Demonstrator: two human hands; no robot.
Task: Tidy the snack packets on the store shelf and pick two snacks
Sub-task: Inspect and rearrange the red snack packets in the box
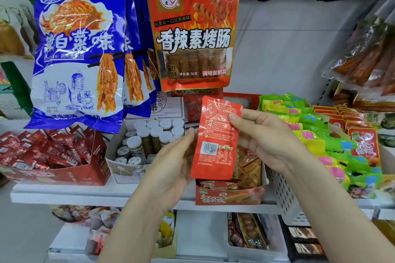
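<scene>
A red hanging pouch [193, 36] reads "香辣素烤肠", with "净含量:38克" and "调味面制品" along its lower edge; to its left hang blue pouches [79, 53] whose large white characters include "白菜味". The red sachets [49, 149] in the open red carton at lower left are marked "NESCAFE". Both hands hold a small red snack packet [215, 139] upright in front of the shelf, its back facing the camera with fine white print, a barcode patch and a nutrition table too small to read. The right hand [263, 141] pinches the packet's upper right edge between thumb and fingers; the left hand [173, 162] has its fingers behind the packet's lower left side and its thumb at the left edge. Just below the packet sits an open red display box [229, 195] of similar snacks. Beside it stand white-capped jars [154, 136] in a carton, and green and yellow packets [316, 134] fill a white perforated basket. All rest on a white shelf [68, 194] with a white back panel.
</scene>
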